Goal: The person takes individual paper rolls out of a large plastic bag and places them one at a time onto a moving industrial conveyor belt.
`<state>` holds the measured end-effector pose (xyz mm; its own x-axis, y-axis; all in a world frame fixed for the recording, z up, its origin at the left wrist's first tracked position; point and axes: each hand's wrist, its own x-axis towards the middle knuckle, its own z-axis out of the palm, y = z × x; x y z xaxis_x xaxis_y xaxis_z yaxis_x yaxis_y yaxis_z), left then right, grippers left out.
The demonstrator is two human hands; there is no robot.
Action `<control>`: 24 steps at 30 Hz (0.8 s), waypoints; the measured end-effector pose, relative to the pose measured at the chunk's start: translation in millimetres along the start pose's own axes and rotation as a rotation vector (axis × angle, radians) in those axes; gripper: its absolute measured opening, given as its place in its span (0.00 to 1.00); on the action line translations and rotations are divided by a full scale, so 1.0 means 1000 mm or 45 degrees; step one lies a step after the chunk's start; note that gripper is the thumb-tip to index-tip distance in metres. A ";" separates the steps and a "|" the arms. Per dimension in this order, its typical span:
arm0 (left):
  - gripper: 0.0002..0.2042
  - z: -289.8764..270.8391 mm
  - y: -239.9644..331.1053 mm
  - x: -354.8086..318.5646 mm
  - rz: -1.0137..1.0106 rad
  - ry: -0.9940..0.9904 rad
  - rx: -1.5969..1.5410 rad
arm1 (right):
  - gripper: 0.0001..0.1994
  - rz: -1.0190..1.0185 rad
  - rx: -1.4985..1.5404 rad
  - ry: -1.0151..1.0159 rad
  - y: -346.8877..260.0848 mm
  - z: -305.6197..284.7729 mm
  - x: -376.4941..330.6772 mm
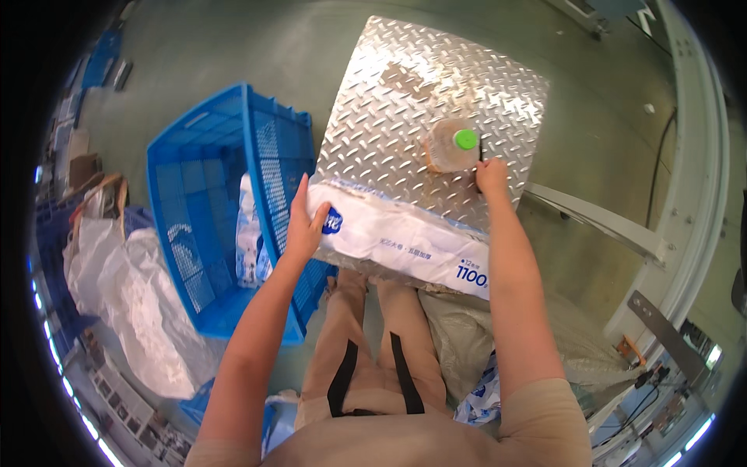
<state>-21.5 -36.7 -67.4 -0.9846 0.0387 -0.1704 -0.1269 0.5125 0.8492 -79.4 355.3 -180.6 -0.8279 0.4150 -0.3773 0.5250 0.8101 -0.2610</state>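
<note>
Left hand (302,226) grips white pack (397,243) by its end; right hand (492,177) clenched, contents unclear. Probably soft, slick: support both ends.

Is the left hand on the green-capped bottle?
No, the left hand is at the white package's left end, apart from the bottle.

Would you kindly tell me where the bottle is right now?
In the head view, the bottle is on the metal plate, right of the picture's centre, just left of the right hand and beyond the white pack.
</note>
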 end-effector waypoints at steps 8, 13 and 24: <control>0.19 0.012 -0.018 0.001 -0.391 0.288 -0.144 | 0.20 0.019 0.632 0.575 0.050 -0.082 -0.056; 0.21 0.009 -0.017 -0.002 -0.293 0.317 0.053 | 0.11 -0.599 0.485 0.200 -0.077 -0.137 -0.203; 0.21 0.004 -0.002 0.003 -0.287 0.237 0.138 | 0.22 -1.165 -0.267 -0.023 -0.065 -0.081 -0.234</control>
<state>-23.6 -34.1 -71.5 -0.9394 -0.2394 -0.2454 -0.3411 0.5791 0.7405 64.6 238.6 -3.6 -0.8972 -0.4254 -0.1190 -0.3764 0.8772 -0.2982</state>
